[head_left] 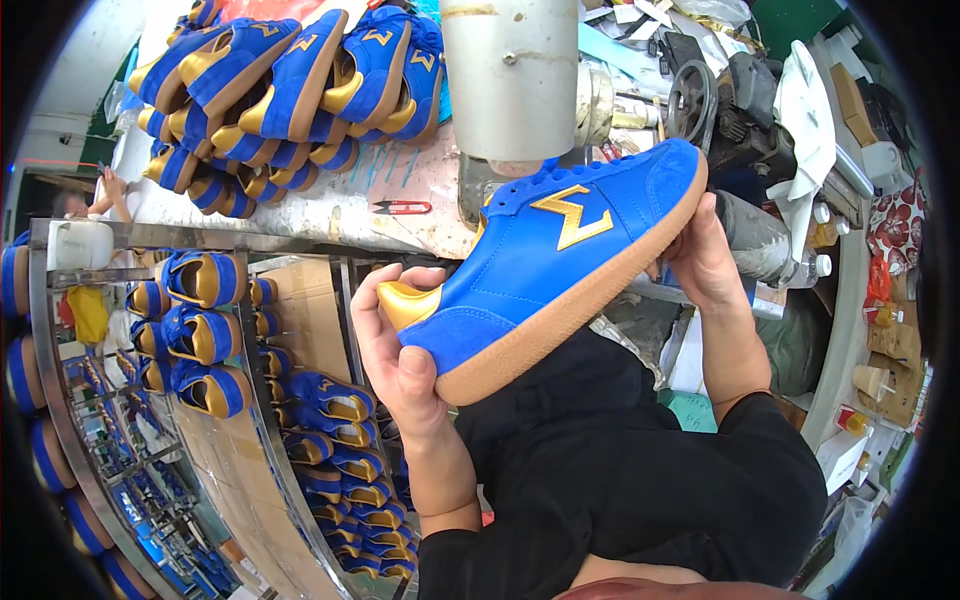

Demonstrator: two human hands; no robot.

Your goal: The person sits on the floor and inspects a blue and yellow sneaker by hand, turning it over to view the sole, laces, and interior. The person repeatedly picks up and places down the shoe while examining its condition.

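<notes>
Between my two hands I hold up a blue sneaker [500,290] with a tan gum sole, a gold heel patch and a gold zigzag emblem on its side. Its toe points to the upper right, and the side with the emblem faces me. The fingers and thumb of my left hand [405,350] wrap the heel. Under the toe, my right hand [705,255] grips the sole's edge, its fingers partly hidden behind the shoe. Just beyond the laces stands the thick grey cylinder of a machine [510,80].
Matching blue sneakers [290,90] lie heaped on the worktable [310,230], near red-handled thread snips [402,207]. A metal rack [250,370] of more shoes stands at left. On the right are a black handwheel [692,100] and a clear plastic bottle [765,240]. Another person's hand [112,185] shows far left.
</notes>
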